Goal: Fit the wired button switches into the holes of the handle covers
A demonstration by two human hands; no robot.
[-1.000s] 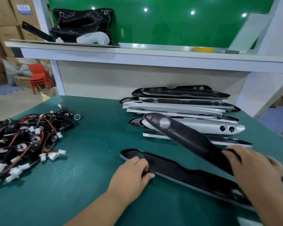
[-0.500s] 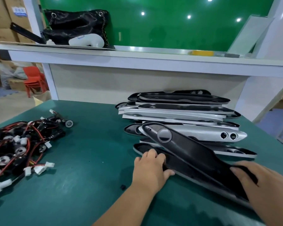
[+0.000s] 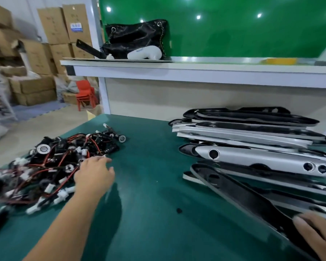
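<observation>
A green bench [image 3: 158, 185] filled the lower half of the frame. At the left lay a loose, tangled pile of wired button switches [image 3: 45, 166], with red and black wires and white plugs. The left hand [image 3: 94, 174] reached over the pile's right edge with its fingers [image 3: 100, 160] spread and straight, gripping nothing.

At the right sat a stack of handle covers [image 3: 252, 136], black and silver. A silver cover [image 3: 262, 159] in the stack showed 3 round empty holes. A black handle cover [image 3: 243, 196] leaned slantwise against the front of the stack. The right hand [image 3: 316, 236], at the lower right corner, lay on its near end. The hand was blurred and cut by the frame edge, so I cannot tell whether it gripped.

On the shelf [image 3: 196, 66] above stood a black handbag [image 3: 135, 36], its contents hidden. Closed cardboard boxes [image 3: 64, 25] were piled at the upper left.
</observation>
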